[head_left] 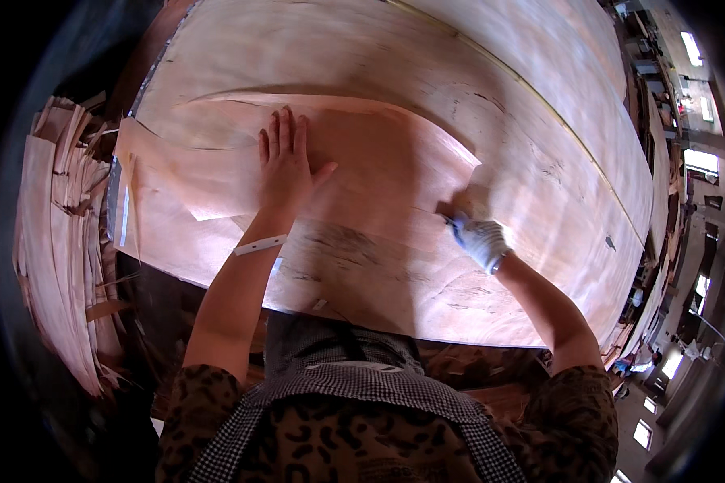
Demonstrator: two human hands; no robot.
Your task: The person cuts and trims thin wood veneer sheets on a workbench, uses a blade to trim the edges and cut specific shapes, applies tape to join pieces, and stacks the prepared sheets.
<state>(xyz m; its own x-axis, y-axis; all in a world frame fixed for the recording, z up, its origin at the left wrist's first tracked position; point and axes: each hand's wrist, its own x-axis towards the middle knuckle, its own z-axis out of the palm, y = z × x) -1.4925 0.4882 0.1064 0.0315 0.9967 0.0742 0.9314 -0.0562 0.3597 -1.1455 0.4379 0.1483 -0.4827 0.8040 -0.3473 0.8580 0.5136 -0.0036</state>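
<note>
My bare left hand lies flat with fingers spread on a thin reddish-brown wood veneer sheet. The sheet rests on a large pale wood panel with dark grain marks. Its far edge curls up a little, and a pointed flap hangs loose left of my wrist. At the sheet's right end, my right hand, in a whitish knit glove, is closed and low over the panel. A small dark piece shows at its fingertips, too blurred and shaded to name.
A bundle of torn veneer strips stands at the left beyond the panel's edge. One narrow yellowish strip runs across the panel's far right part. More stacked sheets line the right side, with a windowed hall behind.
</note>
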